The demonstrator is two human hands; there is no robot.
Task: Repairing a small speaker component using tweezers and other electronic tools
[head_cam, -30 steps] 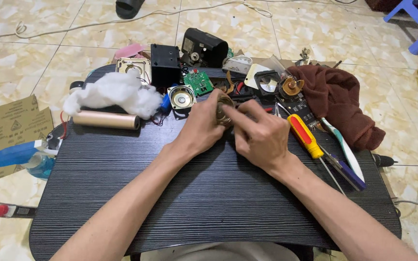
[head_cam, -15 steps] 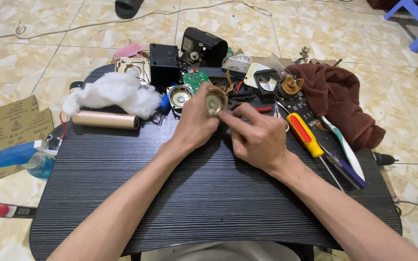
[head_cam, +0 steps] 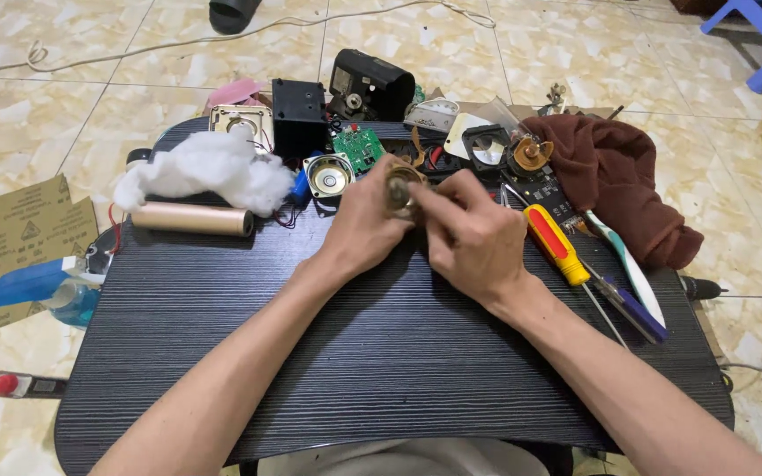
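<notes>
Since half a second ago the round brass part (head_cam: 399, 187) has tilted slightly; left hand (head_cam: 365, 220) grip stays closed around it, right hand (head_cam: 469, 234) fingertips pinching it, above the worktop (head_cam: 381, 353), small speaker (head_cam: 328, 174) at ten o'clock.

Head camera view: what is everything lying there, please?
table: one, black, centre
round metal part: one, brassy, held in both hands
white wadding: one clump, table's left rear
tube: one, tan, before the wadding
small speaker: one, silvery, left of the hands
circuit board: one, green, behind the speaker
black boxes: two, rear
screwdriver: one, yellow and red, right
cloth: one, dark red, right rear
spray bottle: one, blue, floor left
sandpaper sheets: brown, floor left
left hand: fingers on the part
right hand: fingers on the part
</notes>
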